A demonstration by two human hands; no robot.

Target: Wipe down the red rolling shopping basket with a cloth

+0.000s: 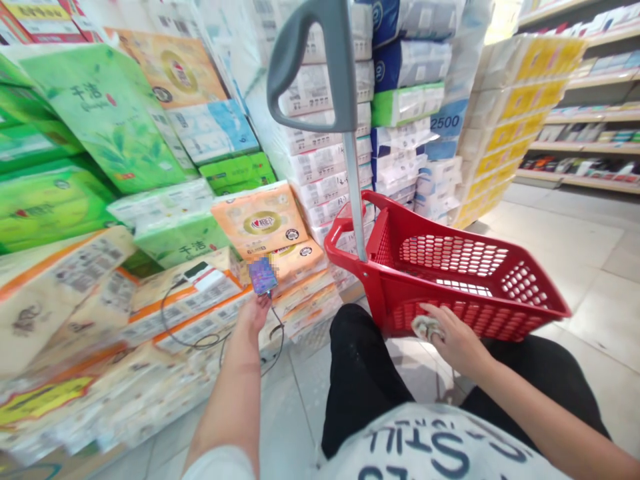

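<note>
My left hand (256, 311) is raised in front of the stacked tissue packs and is closed on a phone (263, 275), whose cable (200, 340) loops down over the packs. My right hand (450, 337) rests against the near wall of a red shopping basket (500, 303), with its fingers curled round a small crumpled whitish thing (425, 327) that I cannot name. The basket stands tilted on the floor in front of my knees, and its grey pull handle (320, 67) rises on a metal rod.
Tall stacks of packaged tissue and toilet paper (100, 133) fill the left and the back. Yellow packs (515, 113) stand at the right of the stack. Store shelves (590, 127) run along the far right beyond a tiled floor (575, 253).
</note>
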